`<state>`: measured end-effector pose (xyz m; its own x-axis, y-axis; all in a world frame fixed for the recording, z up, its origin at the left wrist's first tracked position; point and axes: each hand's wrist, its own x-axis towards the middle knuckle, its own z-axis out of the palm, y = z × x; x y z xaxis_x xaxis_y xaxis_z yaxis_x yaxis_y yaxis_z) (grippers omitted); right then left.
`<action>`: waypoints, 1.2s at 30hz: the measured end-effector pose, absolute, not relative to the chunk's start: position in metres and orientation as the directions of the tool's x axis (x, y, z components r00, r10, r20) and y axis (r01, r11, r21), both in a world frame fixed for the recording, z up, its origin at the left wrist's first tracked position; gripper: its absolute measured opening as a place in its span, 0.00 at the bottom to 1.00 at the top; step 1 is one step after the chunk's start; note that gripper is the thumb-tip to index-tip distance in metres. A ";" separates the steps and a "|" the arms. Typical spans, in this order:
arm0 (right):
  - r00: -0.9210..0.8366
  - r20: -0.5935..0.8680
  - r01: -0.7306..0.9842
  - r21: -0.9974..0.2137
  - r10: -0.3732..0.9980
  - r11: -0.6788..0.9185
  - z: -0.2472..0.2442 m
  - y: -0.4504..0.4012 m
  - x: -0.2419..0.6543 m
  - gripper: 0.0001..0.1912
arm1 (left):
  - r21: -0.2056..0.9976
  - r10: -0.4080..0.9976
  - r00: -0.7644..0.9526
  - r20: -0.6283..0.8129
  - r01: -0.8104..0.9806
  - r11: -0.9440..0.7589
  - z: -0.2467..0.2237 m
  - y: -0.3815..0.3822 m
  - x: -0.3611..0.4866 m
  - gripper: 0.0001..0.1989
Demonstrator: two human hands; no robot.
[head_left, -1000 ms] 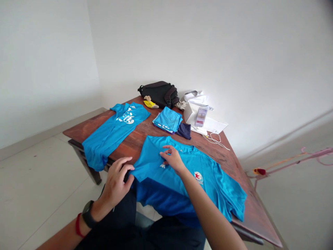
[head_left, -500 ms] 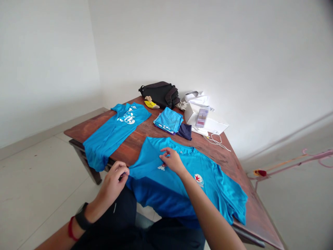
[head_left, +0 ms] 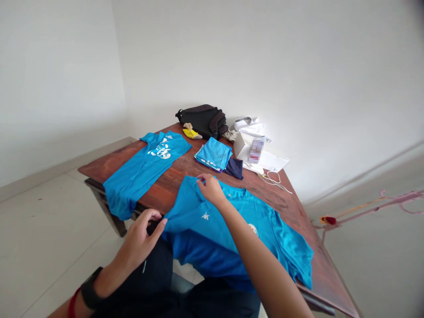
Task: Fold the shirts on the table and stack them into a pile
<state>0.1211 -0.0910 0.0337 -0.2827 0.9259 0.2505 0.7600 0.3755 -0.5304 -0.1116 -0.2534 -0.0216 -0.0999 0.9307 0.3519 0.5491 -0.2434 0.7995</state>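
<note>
A blue T-shirt lies spread over the near table edge, its lower part hanging toward my lap. It bears a small white logo and a round badge partly behind my right forearm. My left hand is beside the sleeve end at the left, thumb and forefinger apart. Near the collar, my right hand is at the shirt's left shoulder with its fingers bent together on the cloth; the fingertips are partly hidden. A second blue T-shirt with white print lies lengthwise folded at the left, draping over the edge.
The wooden table carries a folded clothes stack, a dark cloth, a black bag, a yellow item, a white box and a white cable. A pink rack stands at the right.
My right hand has moved up and left across the shirt to its shoulder. My left hand has parted its fingers and let go of the sleeve, which lies flatter.
</note>
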 end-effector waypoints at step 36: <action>-0.132 0.420 0.759 -0.540 0.898 0.364 0.042 -0.071 0.124 0.09 | 0.786 0.962 -0.122 0.243 0.606 -0.122 -0.045 -0.268 -0.147 0.22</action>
